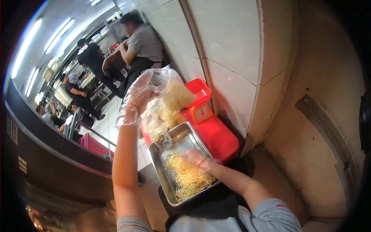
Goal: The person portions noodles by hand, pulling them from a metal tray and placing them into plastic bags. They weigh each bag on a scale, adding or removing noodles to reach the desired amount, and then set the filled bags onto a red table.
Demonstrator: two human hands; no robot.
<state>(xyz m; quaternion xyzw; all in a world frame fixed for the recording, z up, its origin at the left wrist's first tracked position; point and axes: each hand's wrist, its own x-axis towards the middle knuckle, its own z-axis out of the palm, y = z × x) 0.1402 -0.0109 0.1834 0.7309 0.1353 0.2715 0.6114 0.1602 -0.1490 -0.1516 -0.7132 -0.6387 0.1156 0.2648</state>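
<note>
My left hand (137,98), in a clear plastic glove, is raised and closed on the top of a clear plastic bag (176,92) with pale contents. My right hand (197,159), also gloved and a little blurred, is over the yellow noodles (187,178) in a metal tray (159,164); its fingers are not clear enough to tell whether they hold any. More bagged noodles (156,116) lie beyond the tray's far end. A small clear cup or bag (161,139) rests at the tray's far left corner.
An orange scale (201,112) and a red basket (199,91) stand on a red surface (218,139) beyond the tray. The tiled wall (232,73) rises at the right. Several people are farther back, one in a grey shirt (147,42). A dark counter edge (58,150) runs at left.
</note>
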